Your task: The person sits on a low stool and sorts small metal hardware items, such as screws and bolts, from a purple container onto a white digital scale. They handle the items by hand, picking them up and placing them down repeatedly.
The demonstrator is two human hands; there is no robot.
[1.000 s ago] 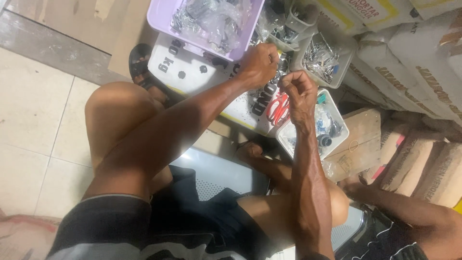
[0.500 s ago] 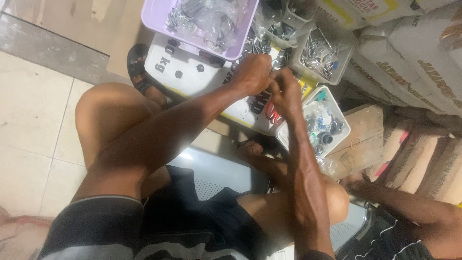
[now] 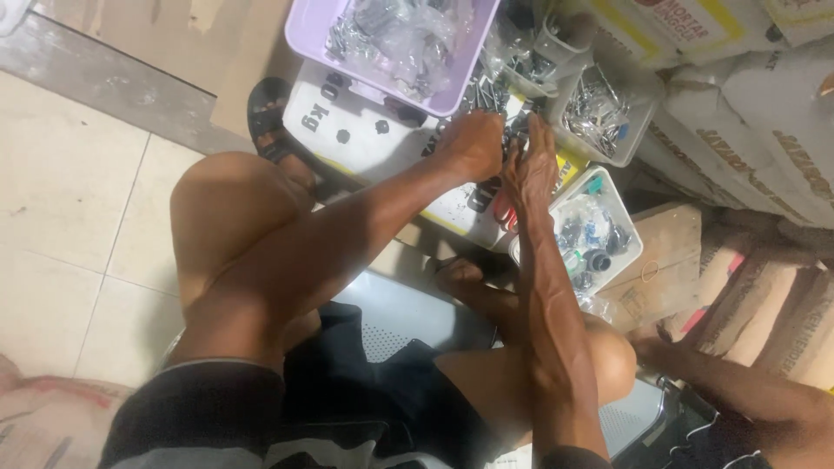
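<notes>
Your grip on both hands was hard to judge: left hand [image 3: 473,143] curled, right hand [image 3: 532,169] flat over small metal parts [image 3: 486,95]. Just beyond sat the lilac tub [image 3: 452,87], presumably within easy reach for sorting.

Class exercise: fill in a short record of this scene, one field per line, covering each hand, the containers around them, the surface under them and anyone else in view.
left hand: closed, knuckles up, over small metal parts
right hand: fingers stretched forward beside it
lilac tub: bagged metal hardware, beyond the hands
clear tubs: small fittings, to the right
surface: white printed sack
other person: an arm, lower right
</notes>
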